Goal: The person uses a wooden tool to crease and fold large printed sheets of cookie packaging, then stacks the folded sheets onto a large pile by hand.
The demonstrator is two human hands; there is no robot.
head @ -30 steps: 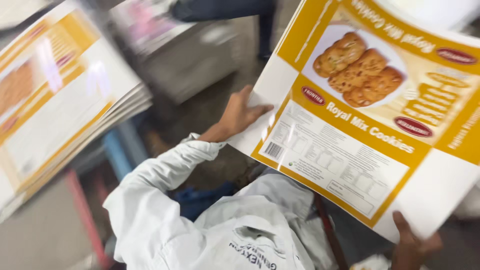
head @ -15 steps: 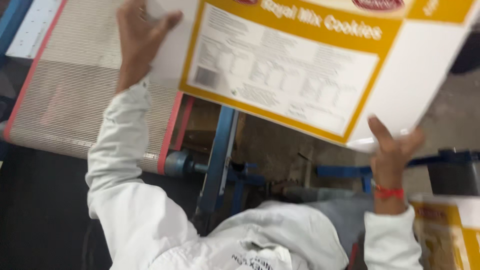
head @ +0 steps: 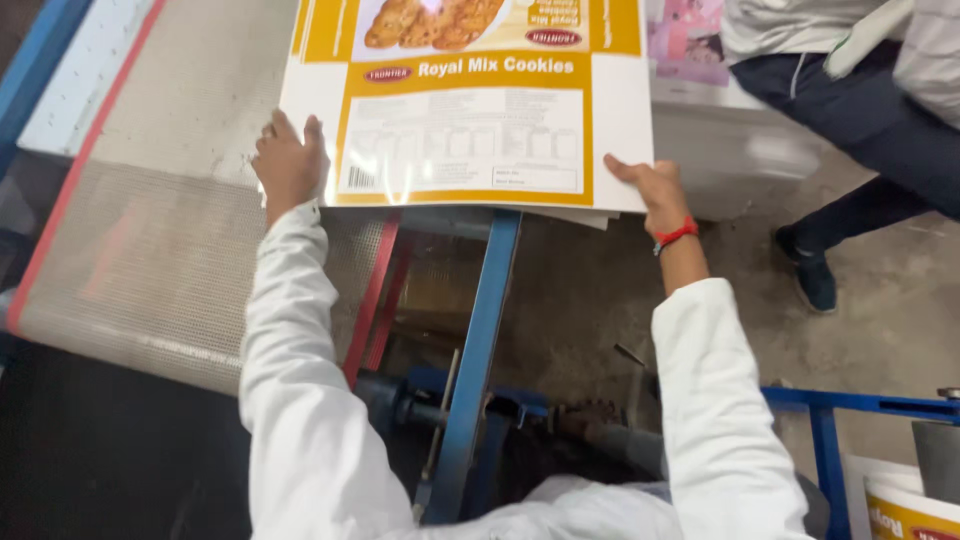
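Our left hand (head: 290,160) grips the near left corner of the printed carton sheet (head: 465,110), fingers curled over its white margin, at about eleven o'clock from where we stand. Our right hand (head: 652,190) pinches the near right corner at about one o'clock, thumb on top, fingers tucked under the edge; a red wristband (head: 675,234) sits just below it. Both arms are in white sleeves (head: 300,400), stretched forward.

The sheet is a flat yellow-and-white box blank with a biscuit picture at its far end and a white information panel nearer us. It lies at twelve o'clock, its left part over the mesh conveyor belt (head: 150,270), its right part overhanging the gap. A second sheet edge peeks out just under its near right side.

The belt runs from nine to eleven o'clock, red-edged, with a blue frame bar (head: 480,340) slanting down towards six o'clock between our arms. Beneath it we see dusty concrete floor (head: 590,300). At two o'clock another person (head: 860,100) stands in dark trousers and a dark shoe. At four o'clock, another blue frame (head: 860,403), and the corner of more yellow printed sheets (head: 910,512).
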